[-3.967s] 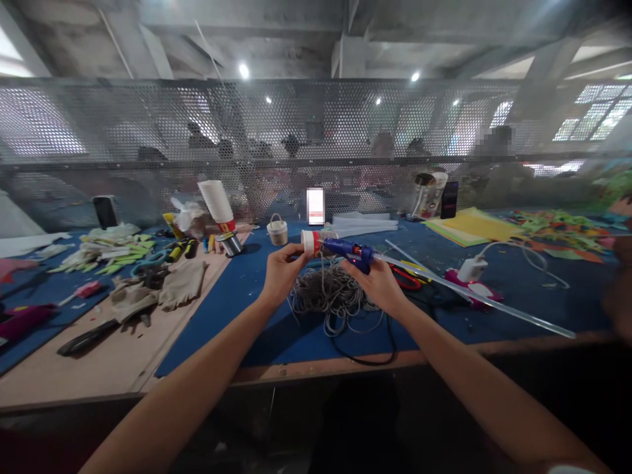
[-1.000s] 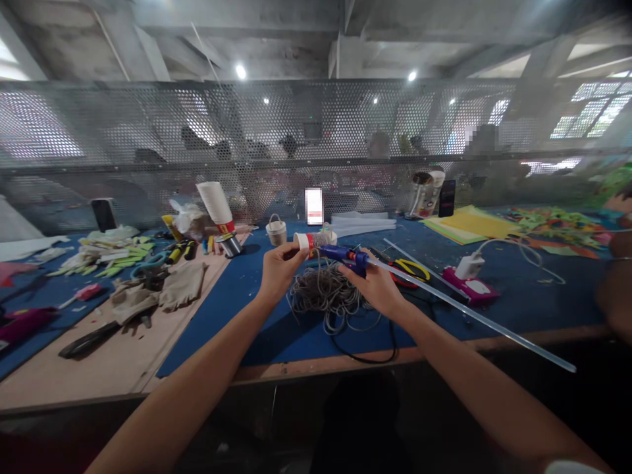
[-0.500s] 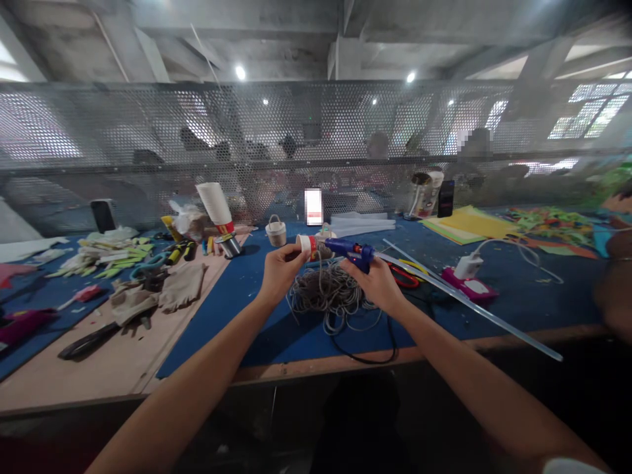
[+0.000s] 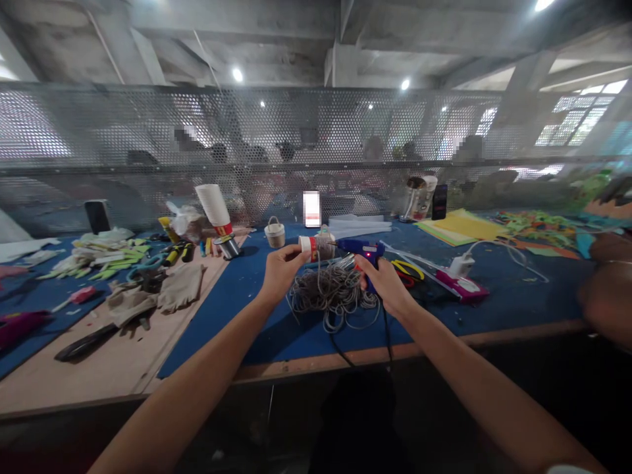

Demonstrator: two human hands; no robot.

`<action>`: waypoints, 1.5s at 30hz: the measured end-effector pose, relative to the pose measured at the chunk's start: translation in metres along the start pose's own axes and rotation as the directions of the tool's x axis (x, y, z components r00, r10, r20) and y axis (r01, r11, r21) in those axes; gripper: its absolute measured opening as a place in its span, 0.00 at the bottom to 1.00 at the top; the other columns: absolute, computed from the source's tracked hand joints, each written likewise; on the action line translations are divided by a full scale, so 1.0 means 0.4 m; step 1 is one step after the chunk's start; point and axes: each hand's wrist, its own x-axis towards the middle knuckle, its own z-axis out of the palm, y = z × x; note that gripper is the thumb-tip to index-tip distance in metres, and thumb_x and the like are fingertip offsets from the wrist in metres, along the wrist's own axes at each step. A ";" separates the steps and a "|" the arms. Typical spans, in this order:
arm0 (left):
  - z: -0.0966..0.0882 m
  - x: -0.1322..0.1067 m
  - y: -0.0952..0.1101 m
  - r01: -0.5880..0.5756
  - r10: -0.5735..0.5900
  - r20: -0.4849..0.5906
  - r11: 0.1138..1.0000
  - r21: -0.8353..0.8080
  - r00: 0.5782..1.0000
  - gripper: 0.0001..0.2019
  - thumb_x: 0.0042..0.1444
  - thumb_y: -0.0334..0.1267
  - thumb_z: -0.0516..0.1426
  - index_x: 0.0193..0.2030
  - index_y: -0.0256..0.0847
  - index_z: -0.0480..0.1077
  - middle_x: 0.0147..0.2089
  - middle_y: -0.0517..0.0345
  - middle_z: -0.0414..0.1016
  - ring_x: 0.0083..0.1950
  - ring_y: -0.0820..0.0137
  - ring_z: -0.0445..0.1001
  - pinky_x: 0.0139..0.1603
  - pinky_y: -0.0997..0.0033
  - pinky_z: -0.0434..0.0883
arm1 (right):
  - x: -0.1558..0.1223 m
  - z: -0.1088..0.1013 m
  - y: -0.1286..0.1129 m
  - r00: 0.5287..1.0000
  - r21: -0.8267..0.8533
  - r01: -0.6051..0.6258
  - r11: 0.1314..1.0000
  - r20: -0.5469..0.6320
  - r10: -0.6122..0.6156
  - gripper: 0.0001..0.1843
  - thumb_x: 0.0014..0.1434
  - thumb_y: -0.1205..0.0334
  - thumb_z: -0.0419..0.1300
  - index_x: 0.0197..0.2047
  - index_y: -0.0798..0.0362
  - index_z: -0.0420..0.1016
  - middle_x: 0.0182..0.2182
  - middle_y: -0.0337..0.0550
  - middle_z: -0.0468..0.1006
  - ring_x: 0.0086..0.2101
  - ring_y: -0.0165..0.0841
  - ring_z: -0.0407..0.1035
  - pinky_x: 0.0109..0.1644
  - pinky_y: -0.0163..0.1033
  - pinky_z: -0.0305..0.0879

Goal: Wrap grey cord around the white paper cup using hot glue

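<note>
My left hand (image 4: pixel 282 268) grips a paper cup (image 4: pixel 307 247) lying on its side, its bottom part wrapped in grey cord. My right hand (image 4: pixel 388 283) is closed round the handle of a blue glue gun (image 4: pixel 363 249) with a small red light. The gun's nozzle points left, close by the cord-wrapped end of the cup; whether it touches, I cannot tell. A clear glue stick (image 4: pixel 412 258) sticks out of the gun's back. Beneath the cup lies a tangled heap of grey cord (image 4: pixel 333 296), with one strand running up to the cup.
A small cord-covered basket (image 4: pixel 274 234) with a handle stands behind my left hand. Stacked paper cups (image 4: pixel 213 205), a wire spool (image 4: pixel 228 247) and work gloves (image 4: pixel 180 288) are at left. Yellow-handled scissors (image 4: pixel 409 268) and a pink power strip (image 4: pixel 464 288) lie at right. A person's arm (image 4: pixel 609 289) shows far right.
My right hand has levelled the glue gun and drawn it slightly right, its long glue stick swinging up and away from me. My left hand keeps the cup nearly in place.
</note>
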 end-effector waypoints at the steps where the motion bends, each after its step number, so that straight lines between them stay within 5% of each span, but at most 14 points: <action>1: 0.000 0.001 -0.001 0.007 -0.007 -0.003 1.000 -0.012 1.000 0.14 0.52 0.43 0.65 0.40 0.36 0.82 0.37 0.53 0.82 0.37 0.66 0.76 0.42 0.69 0.71 | -0.002 -0.003 0.002 1.000 -0.012 -0.006 1.000 -0.007 0.006 0.22 0.59 0.39 0.60 0.30 0.51 0.68 0.16 0.34 0.68 0.19 0.29 0.64 0.25 0.35 0.62; 6: -0.004 0.007 -0.008 0.037 -0.038 -0.019 0.997 -0.066 0.999 0.16 0.50 0.46 0.65 0.40 0.36 0.81 0.36 0.54 0.82 0.35 0.68 0.74 0.39 0.70 0.70 | -0.003 -0.027 0.011 0.996 0.062 -0.072 0.995 -0.044 0.075 0.20 0.56 0.43 0.64 0.29 0.52 0.69 0.17 0.34 0.69 0.19 0.29 0.64 0.25 0.35 0.65; 13: -0.007 0.013 -0.023 0.072 -0.075 -0.018 0.989 -0.127 0.997 0.18 0.48 0.48 0.67 0.40 0.36 0.82 0.35 0.53 0.81 0.35 0.68 0.74 0.39 0.69 0.70 | 0.019 -0.101 0.020 0.942 0.267 -0.317 0.910 -0.026 0.336 0.15 0.57 0.51 0.65 0.32 0.55 0.75 0.22 0.37 0.73 0.20 0.26 0.67 0.25 0.33 0.69; 17: -0.005 0.012 -0.023 0.082 -0.085 -0.015 0.988 -0.132 0.996 0.18 0.47 0.48 0.67 0.39 0.36 0.81 0.35 0.54 0.81 0.34 0.68 0.74 0.39 0.70 0.71 | 0.039 -0.153 0.030 0.910 0.068 -0.415 0.907 0.010 0.415 0.19 0.59 0.45 0.61 0.32 0.55 0.76 0.23 0.40 0.76 0.20 0.27 0.66 0.21 0.31 0.64; 21: -0.007 0.013 -0.030 0.081 -0.084 -0.012 0.989 -0.125 0.996 0.18 0.47 0.49 0.67 0.40 0.36 0.81 0.35 0.54 0.81 0.34 0.69 0.74 0.39 0.70 0.71 | 0.066 -0.198 0.029 0.941 -0.399 -0.315 0.861 -0.014 0.338 0.28 0.60 0.38 0.57 0.22 0.54 0.74 0.17 0.41 0.73 0.17 0.29 0.63 0.20 0.33 0.58; 27: -0.005 0.011 -0.025 0.088 -0.089 -0.006 0.990 -0.111 0.996 0.18 0.47 0.48 0.67 0.40 0.37 0.82 0.36 0.54 0.82 0.34 0.69 0.74 0.38 0.70 0.70 | 0.110 -0.228 0.012 0.924 -0.899 -0.121 0.421 0.053 0.379 0.37 0.66 0.35 0.42 0.21 0.52 0.73 0.17 0.47 0.74 0.25 0.40 0.73 0.35 0.43 0.66; 29: -0.003 0.008 -0.016 0.106 -0.108 -0.014 0.988 -0.114 0.994 0.17 0.47 0.47 0.68 0.39 0.36 0.82 0.35 0.54 0.81 0.33 0.70 0.73 0.37 0.71 0.69 | 0.116 -0.227 0.008 0.905 -0.942 -0.103 0.319 0.045 0.424 0.38 0.66 0.35 0.40 0.26 0.53 0.77 0.23 0.52 0.78 0.34 0.45 0.77 0.42 0.44 0.67; 33: 0.001 0.005 -0.006 0.110 -0.113 -0.021 0.987 -0.114 0.993 0.17 0.45 0.47 0.69 0.37 0.36 0.81 0.33 0.55 0.81 0.32 0.71 0.72 0.36 0.72 0.69 | 0.117 -0.215 0.000 0.900 -0.959 -0.091 0.269 0.036 0.434 0.37 0.66 0.35 0.41 0.35 0.55 0.80 0.34 0.57 0.82 0.46 0.50 0.77 0.50 0.47 0.66; 39: -0.002 0.007 -0.015 0.111 -0.112 -0.006 0.986 -0.123 0.994 0.18 0.46 0.48 0.68 0.38 0.36 0.81 0.34 0.55 0.81 0.33 0.70 0.73 0.37 0.72 0.69 | 0.108 -0.203 -0.012 0.892 -0.980 -0.051 0.192 0.042 0.449 0.39 0.67 0.35 0.41 0.34 0.56 0.82 0.35 0.59 0.83 0.48 0.53 0.76 0.53 0.52 0.66; 43: -0.002 0.006 -0.016 0.113 -0.112 0.013 0.986 -0.125 0.994 0.19 0.46 0.49 0.68 0.39 0.35 0.81 0.35 0.54 0.81 0.34 0.69 0.74 0.39 0.71 0.70 | 0.098 -0.201 -0.032 0.967 -0.992 -0.037 0.119 -0.006 0.256 0.39 0.65 0.32 0.43 0.35 0.57 0.82 0.41 0.63 0.82 0.49 0.52 0.75 0.52 0.51 0.66; 45: 0.000 0.004 -0.012 0.113 -0.111 0.016 0.986 -0.124 0.994 0.20 0.46 0.49 0.68 0.40 0.35 0.81 0.36 0.54 0.81 0.35 0.69 0.74 0.40 0.70 0.70 | 0.091 -0.184 -0.046 0.992 -0.982 -0.042 0.187 -0.019 0.122 0.37 0.66 0.34 0.45 0.36 0.56 0.81 0.40 0.62 0.82 0.47 0.51 0.76 0.51 0.49 0.66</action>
